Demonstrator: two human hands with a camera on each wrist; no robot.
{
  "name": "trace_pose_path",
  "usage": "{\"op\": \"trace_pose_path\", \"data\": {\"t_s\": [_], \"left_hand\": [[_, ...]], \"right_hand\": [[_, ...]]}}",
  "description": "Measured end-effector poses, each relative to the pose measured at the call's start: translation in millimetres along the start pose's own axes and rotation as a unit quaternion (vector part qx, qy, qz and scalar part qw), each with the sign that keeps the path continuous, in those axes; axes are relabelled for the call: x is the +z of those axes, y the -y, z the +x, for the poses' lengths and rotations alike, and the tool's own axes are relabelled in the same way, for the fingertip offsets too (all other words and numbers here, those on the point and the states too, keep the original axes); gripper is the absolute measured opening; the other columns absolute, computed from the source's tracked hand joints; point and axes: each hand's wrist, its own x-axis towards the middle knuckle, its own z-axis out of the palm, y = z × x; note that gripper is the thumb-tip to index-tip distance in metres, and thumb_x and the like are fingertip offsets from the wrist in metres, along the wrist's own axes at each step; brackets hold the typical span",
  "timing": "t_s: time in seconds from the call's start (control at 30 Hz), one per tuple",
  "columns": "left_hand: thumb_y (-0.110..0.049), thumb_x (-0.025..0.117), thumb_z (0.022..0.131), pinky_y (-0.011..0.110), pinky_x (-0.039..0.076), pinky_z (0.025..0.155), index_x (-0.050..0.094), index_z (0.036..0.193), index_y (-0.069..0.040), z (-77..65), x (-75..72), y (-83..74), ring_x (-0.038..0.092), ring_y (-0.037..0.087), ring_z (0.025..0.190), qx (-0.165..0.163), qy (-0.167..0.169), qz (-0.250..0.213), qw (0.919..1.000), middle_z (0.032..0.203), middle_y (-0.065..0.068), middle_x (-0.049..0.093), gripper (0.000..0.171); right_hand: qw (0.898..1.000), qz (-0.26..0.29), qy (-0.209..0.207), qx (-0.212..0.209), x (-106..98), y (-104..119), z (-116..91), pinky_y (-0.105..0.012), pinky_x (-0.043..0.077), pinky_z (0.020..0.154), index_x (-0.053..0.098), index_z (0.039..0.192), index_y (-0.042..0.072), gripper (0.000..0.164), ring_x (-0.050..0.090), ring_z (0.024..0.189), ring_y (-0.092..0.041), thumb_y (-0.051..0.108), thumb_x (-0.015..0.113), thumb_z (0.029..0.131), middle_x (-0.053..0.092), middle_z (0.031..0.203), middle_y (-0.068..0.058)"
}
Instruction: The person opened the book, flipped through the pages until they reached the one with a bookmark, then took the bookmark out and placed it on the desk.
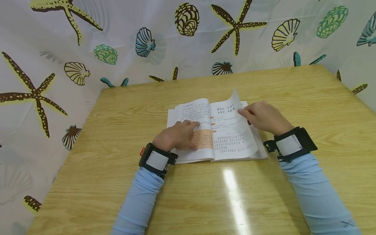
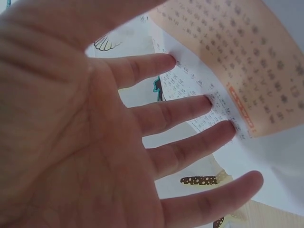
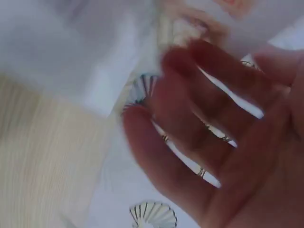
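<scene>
An open book [image 1: 229, 148] with printed text lies on the wooden table. On its left page [image 1: 194, 109], which has an orange-tinted block of text, rests my left hand [image 1: 180, 135]. In the left wrist view the fingers [image 2: 164, 116] of that hand are spread and nearly straight, tips at the paper. At the book's right side my right hand [image 1: 265, 116] pinches the edge of a page [image 1: 232, 124], thumb on top. The page's upper corner is lifted and curls upward. More pages show beneath it. The right wrist view is blurred, with curled fingers [image 3: 175, 114] close to the paper.
The wooden table [image 1: 123, 114] reaches out on all sides of the book. Behind and to the left hangs a white cloth [image 1: 123, 19] printed with starfish and shells. A black strap with a white patch [image 1: 289, 145] is on each wrist, over light blue sleeves.
</scene>
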Motion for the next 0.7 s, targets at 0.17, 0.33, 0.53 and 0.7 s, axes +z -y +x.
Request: {"op": "trace_pose_path", "data": {"t_s": [0.17,0.33,0.53,0.7], "left_hand": [[-0.037,0.078,0.091,0.049,0.046,0.103,0.033,0.159,-0.015,-2.2,-2.0,6.2,0.047,0.035,0.133,0.028,-0.013,-0.027,0.9992,0.156,0.015,0.040,0.085],[-0.023,0.072,0.095,0.043,0.053,0.087,0.051,0.146,-0.006,-12.4,-8.5,22.6,0.061,0.032,0.108,0.073,-0.091,-0.049,0.9919,0.136,0.019,0.058,0.058],[-0.014,0.055,0.105,0.049,0.054,0.089,0.045,0.151,-0.003,-23.4,-22.1,24.4,0.056,0.037,0.125,0.046,-0.289,0.036,0.9555,0.144,0.020,0.054,0.048],[-0.017,0.057,0.105,0.052,0.044,0.105,0.041,0.155,-0.007,-18.8,-20.5,13.6,0.045,0.035,0.137,0.099,-0.301,0.040,0.9475,0.153,0.016,0.047,0.053]], "right_hand": [[0.971,0.177,0.156,-0.032,10.5,23.6,3.8,-0.058,0.041,0.104,0.045,0.151,-0.002,0.059,0.054,0.127,-0.040,0.039,0.027,0.112,0.053,0.144,-0.026],[0.964,0.112,0.205,-0.130,31.9,36.0,8.5,-0.059,0.029,0.114,0.047,0.152,0.006,0.047,0.034,0.143,-0.045,0.022,0.052,0.107,0.038,0.154,-0.028],[0.964,0.086,0.201,-0.150,37.0,34.6,8.8,-0.058,0.030,0.114,0.051,0.149,0.005,0.047,0.035,0.143,-0.044,0.011,0.058,0.102,0.042,0.152,-0.027],[0.962,0.092,0.198,-0.161,36.0,32.0,10.1,-0.057,0.028,0.114,0.051,0.148,0.004,0.046,0.035,0.143,-0.043,0.010,0.058,0.103,0.045,0.151,-0.023]]}}
